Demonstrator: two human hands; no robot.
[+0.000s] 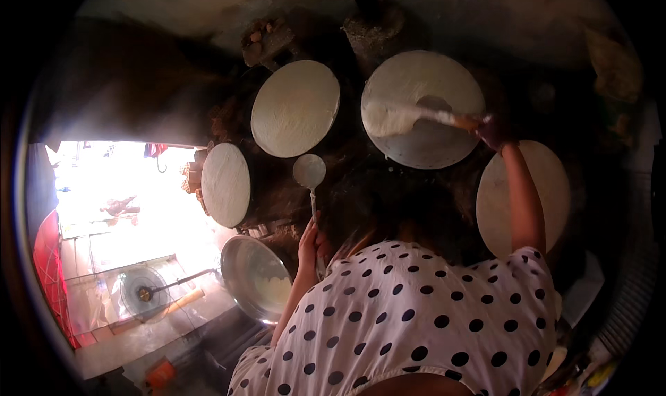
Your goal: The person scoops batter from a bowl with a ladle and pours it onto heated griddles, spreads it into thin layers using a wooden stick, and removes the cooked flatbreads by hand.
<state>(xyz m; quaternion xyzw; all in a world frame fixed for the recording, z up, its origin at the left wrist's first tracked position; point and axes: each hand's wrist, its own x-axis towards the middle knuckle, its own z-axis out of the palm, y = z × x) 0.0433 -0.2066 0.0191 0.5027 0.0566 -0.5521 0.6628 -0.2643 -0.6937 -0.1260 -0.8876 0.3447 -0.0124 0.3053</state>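
My right hand (491, 132) is closed around the handle of a long flat blade (440, 116), smeared by motion. It reaches across a round griddle (430, 153) at the back right. A thin white batter layer (423, 70) covers the far part of that griddle; a loose fold of it lies along the blade's left end, and bare grey surface shows nearer me. Lower and to the left, my left hand (310, 243) grips a ladle (309, 170), its round bowl facing up and whitish. Beside my left forearm stands a metal pot (236, 274) with white batter inside.
More white-topped round griddles stand around: one at back centre (296, 108), one at left (225, 184), one beneath my right forearm (489, 205). A fan (144, 292) stands at lower left by a bright opening. An orange object (161, 374) lies below it.
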